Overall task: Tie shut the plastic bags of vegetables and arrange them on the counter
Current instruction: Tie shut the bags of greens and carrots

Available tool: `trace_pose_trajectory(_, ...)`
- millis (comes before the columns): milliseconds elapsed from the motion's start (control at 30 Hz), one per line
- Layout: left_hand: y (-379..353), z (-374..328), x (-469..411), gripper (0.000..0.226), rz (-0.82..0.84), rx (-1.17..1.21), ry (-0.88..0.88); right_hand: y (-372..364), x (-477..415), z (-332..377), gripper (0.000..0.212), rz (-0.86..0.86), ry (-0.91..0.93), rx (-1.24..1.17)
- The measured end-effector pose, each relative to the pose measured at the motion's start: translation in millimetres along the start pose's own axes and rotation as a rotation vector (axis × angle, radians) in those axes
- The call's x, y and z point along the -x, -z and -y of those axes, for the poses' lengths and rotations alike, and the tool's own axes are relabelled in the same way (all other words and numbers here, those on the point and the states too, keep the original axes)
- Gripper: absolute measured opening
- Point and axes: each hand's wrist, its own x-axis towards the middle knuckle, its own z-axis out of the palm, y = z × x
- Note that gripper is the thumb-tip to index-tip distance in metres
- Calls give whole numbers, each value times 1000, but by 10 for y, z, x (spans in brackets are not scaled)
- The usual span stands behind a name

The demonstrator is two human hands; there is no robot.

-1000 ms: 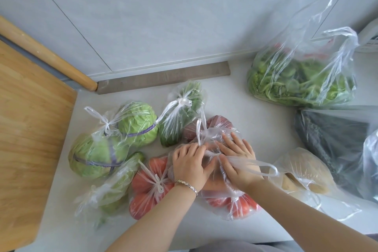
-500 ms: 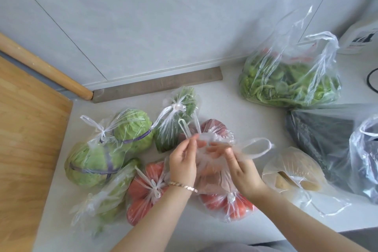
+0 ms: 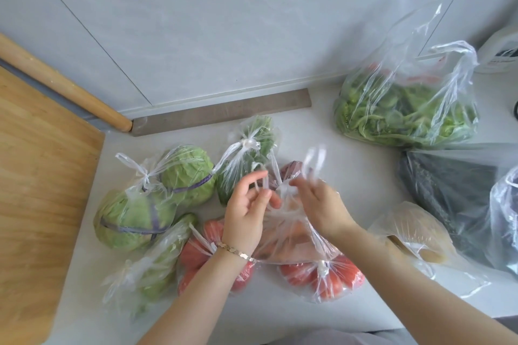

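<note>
Pointing upward, pinched bag handles

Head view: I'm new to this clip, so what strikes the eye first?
The left hand and right hand pinch the handles of a clear bag in the middle. Bagged cabbages lie at left; an untied greens bag sits at the far right.

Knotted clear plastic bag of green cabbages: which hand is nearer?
Left. The left hand sits just right of the knotted clear plastic bag of green cabbages; the right hand is farther right, past the left one.
</note>
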Motion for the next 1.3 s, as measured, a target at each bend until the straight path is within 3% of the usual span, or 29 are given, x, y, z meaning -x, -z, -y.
trace_pose_trajectory(67, -3, -142, -40, 25, 109, -139, -169, 9, -30, 77, 10, 215, 70, 225)
trace_pose_trajectory(167, -47, -287, -155, 19, 210, -324, -378, -87, -2, 79, 16, 426, 226, 459)
trace_pose_trajectory(233, -95, -360, -224, 21, 310, -359, -396, -110, 20, 74, 6, 376, 332, 508)
trace_pose_trajectory(333, -116, -356, -283, 38, 435, -414, -288, -67, 40, 62, 23, 306, 362, 313)
trace_pose_trajectory(433, -71, -195, -285, 53, 392, -560, -242, -19, 81, 48, 26, 294, 286, 46)
trace_pose_trajectory(567, -42, -29, -225, 50, 356, -673, -175, 18, 66, -67, 41, 133, 194, -159)
trace_pose_trajectory(700, 8, 59, -179, 47, 346, -660, -136, 46, 36, -172, 32, 51, 92, -379)
trace_pose_trajectory(800, 11, 121, -164, 25, 358, -545, 9, -11, 38, -197, 28, -24, 26, -388)
trace_pose_trajectory(1000, -111, 43, -166, 18, 261, -336, 321, -97, 9, -212, 15, -212, -6, -346)
trace_pose_trajectory(1133, -136, 33, -146, 25, 290, -319, 350, -90, -46, -208, 36, -271, -5, -230)
trace_pose_trajectory(1233, -133, 30, -120, 11, 236, -281, 334, -72, -132, -194, 26, -230, -70, -247)
trace_pose_trajectory(1300, -125, 41, -106, 16, 233, -276, 315, -89, -156, -217, 34, -210, -113, -269)
